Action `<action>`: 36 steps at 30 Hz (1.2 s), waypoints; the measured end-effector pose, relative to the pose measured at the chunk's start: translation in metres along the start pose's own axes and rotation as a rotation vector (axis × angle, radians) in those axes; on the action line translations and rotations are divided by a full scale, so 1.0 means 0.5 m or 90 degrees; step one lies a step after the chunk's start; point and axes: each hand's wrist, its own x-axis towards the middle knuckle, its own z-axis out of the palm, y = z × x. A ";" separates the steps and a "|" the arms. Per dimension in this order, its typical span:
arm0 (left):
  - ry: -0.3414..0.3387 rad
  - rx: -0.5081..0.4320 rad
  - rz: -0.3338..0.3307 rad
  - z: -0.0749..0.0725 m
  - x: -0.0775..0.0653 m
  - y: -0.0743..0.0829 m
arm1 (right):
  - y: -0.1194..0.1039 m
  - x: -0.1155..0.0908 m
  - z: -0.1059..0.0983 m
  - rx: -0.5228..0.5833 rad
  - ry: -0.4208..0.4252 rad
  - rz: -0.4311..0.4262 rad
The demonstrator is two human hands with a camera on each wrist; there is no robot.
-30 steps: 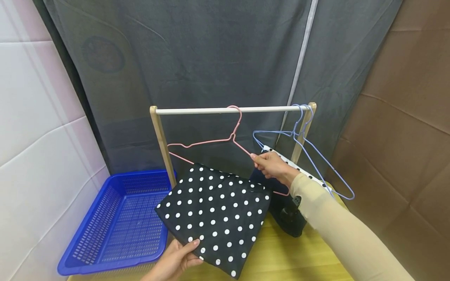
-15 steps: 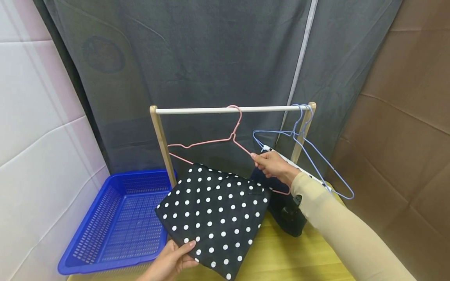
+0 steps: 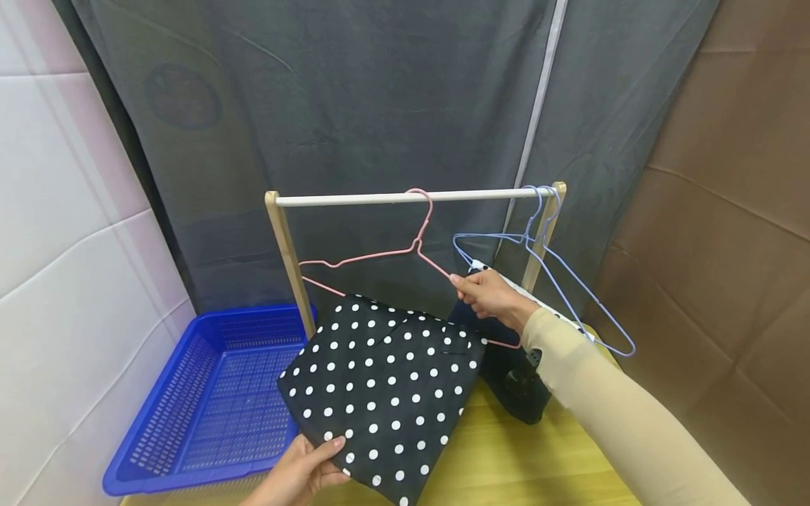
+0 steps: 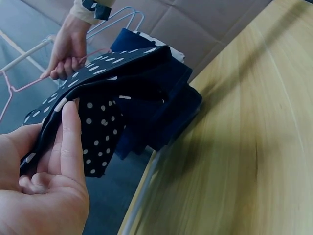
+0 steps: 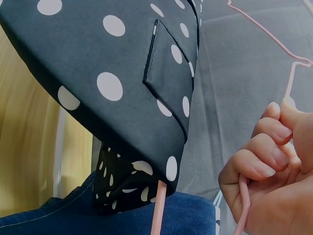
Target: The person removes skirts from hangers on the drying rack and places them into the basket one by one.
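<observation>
A pink wire hanger [image 3: 380, 254] hangs by its hook from the white rail. Over its lower bar drapes a black garment with white polka dots [image 3: 380, 393], slanting toward the camera. My left hand [image 3: 300, 469] pinches the garment's lower left edge, thumb on top; in the left wrist view, fingers of the left hand [image 4: 54, 191] reach under the fold. My right hand [image 3: 496, 299] grips the hanger's right shoulder, its fingers curled round the wire in the right wrist view [image 5: 266, 161]. The bar's right end sticks out past the cloth.
The white rail [image 3: 354, 200] sits on wooden posts. Two blue hangers [image 3: 527, 239] hang at its right end, with a navy garment [image 4: 183, 105] and white dotted cloth below. A blue basket [image 3: 209, 414] stands left on the yellow wood-grain table [image 3: 506, 464].
My left hand has drawn the garment's lower edge a little left and down. The right hand has kept its grip on the hanger in the same place.
</observation>
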 end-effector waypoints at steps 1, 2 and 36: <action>0.000 0.001 -0.002 0.000 -0.001 0.000 | 0.000 0.000 0.000 -0.002 0.000 -0.001; -0.001 0.001 -0.003 -0.001 -0.002 0.000 | 0.001 0.000 0.000 -0.004 -0.001 -0.002; 0.005 0.016 -0.018 -0.031 -0.038 0.008 | -0.001 0.002 -0.001 0.008 -0.003 0.017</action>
